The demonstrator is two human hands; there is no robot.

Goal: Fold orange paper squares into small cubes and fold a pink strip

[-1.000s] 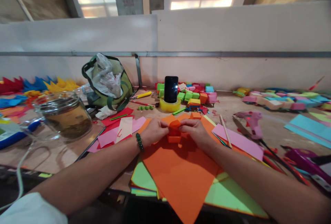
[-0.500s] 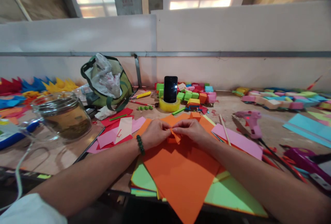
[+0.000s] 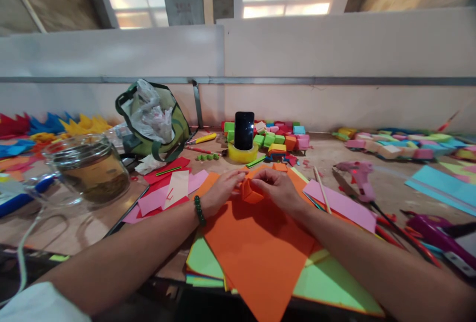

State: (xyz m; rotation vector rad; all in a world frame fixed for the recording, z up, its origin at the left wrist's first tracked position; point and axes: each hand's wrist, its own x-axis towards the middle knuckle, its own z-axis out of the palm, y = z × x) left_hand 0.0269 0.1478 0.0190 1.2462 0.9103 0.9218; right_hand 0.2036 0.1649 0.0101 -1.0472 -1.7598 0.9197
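A small folded orange paper box (image 3: pixel 252 193) is held between my two hands, just above a large sheet of orange paper (image 3: pixel 260 247). My left hand (image 3: pixel 225 190), with a green bead bracelet at the wrist, grips its left side with fingertips bent around it. On the other side, my right hand (image 3: pixel 275 187) pinches the box between thumb and fingers. Another small orange paper piece (image 3: pixel 280 167) lies just behind my right hand. Green sheets (image 3: pixel 334 282) stick out from under the orange one.
Behind my hands, a phone (image 3: pixel 244 131) leans upright on a yellow tape roll (image 3: pixel 242 153). Small coloured paper boxes (image 3: pixel 275 138) cluster there. A glue gun (image 3: pixel 359 175) and a purple tool (image 3: pixel 439 232) lie right. Left are a glass jar (image 3: pixel 92 168) and a green bag (image 3: pixel 178 118).
The orange paper between my hands was a pinched, flap-like piece; now it shows as a boxy shape turned towards me. My fingers have shifted around it and spread slightly apart.
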